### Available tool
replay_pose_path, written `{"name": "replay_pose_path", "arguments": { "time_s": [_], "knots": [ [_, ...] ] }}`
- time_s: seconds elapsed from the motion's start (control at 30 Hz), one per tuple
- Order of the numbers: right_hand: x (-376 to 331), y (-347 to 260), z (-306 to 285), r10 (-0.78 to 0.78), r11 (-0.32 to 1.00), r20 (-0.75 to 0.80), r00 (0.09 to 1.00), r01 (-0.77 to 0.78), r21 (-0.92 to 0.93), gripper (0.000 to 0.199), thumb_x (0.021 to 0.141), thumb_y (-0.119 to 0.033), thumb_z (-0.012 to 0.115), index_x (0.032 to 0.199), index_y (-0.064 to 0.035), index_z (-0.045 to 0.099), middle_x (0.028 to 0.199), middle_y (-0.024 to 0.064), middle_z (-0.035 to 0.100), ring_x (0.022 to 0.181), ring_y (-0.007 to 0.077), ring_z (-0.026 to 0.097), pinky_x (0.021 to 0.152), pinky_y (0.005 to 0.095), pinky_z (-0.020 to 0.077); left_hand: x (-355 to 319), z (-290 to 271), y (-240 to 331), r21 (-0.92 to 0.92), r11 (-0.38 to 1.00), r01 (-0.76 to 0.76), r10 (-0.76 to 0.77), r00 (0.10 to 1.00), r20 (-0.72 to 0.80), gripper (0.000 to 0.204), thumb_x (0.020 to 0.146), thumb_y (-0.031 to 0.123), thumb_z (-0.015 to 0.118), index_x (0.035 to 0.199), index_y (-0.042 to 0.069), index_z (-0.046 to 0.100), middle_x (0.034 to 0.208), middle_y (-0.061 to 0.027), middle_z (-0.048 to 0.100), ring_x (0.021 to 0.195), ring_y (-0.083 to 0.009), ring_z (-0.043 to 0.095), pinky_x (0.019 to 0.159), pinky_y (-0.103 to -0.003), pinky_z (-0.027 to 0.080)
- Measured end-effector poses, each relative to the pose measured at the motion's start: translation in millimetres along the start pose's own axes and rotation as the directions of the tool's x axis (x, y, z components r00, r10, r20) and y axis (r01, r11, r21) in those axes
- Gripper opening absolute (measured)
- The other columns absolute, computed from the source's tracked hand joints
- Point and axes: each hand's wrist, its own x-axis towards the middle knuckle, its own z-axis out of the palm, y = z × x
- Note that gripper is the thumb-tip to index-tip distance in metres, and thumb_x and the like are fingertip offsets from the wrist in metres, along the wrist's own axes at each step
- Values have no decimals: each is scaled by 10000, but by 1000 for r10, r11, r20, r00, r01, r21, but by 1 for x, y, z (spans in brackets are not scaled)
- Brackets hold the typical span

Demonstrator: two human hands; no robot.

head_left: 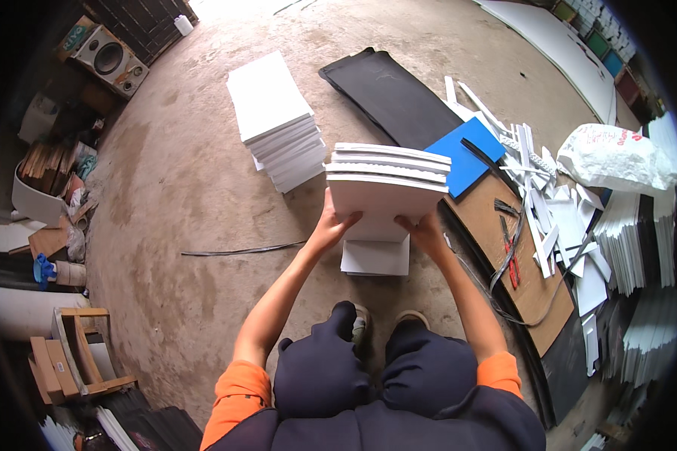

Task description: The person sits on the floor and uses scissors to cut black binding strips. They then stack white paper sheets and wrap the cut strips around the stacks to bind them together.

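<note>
Between my two hands is a stack of white foam boards (387,197), gripped by its left and right sides and tilted so the layered edges show at the top. My left hand (332,224) closes on the left side, thumb over the near face. On the opposite side my right hand (423,228) does the same. Below the held stack, more white boards (376,257) lie on the floor in front of my shoes; how they relate to the held ones is partly hidden. A taller pile of white boards (272,113) stands just beyond, to the left.
To the right lie a black sheet (399,98), a blue board (468,154), a brown board (496,225) with red-handled pliers (513,263), white offcuts (553,218) and a white sack (617,158). At left are a wooden frame (86,349) and a speaker (109,60).
</note>
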Motion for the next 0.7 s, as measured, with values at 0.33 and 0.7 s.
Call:
{"name": "replay_pose_path", "arguments": {
  "time_s": [0.33, 0.7],
  "knots": [
    [-4, 25, 12, 49, 997, -3, 999, -48, 66, 621, 746, -102, 662, 1224, -11, 275, 1192, 126, 355, 1136, 233, 361, 950, 345, 315, -7, 2, -41, 151, 988, 25, -25, 1000, 0, 693, 784, 254, 603, 1299, 31, 196, 1193, -179, 412, 1124, -268, 410, 945, -347, 319],
    [-43, 38, 28, 633, 774, -134, 762, -623, 116, 691, 771, -468, 575, 1180, 60, 396, 1089, 218, 539, 1039, 274, 520, 875, 332, 393, -35, 35, -52, -28, 874, 485, -486, 870, -89, 647, 791, 327, 566, 1301, 45, 284, 1203, -207, 448, 1126, -272, 441, 927, -346, 352]
  ]
}}
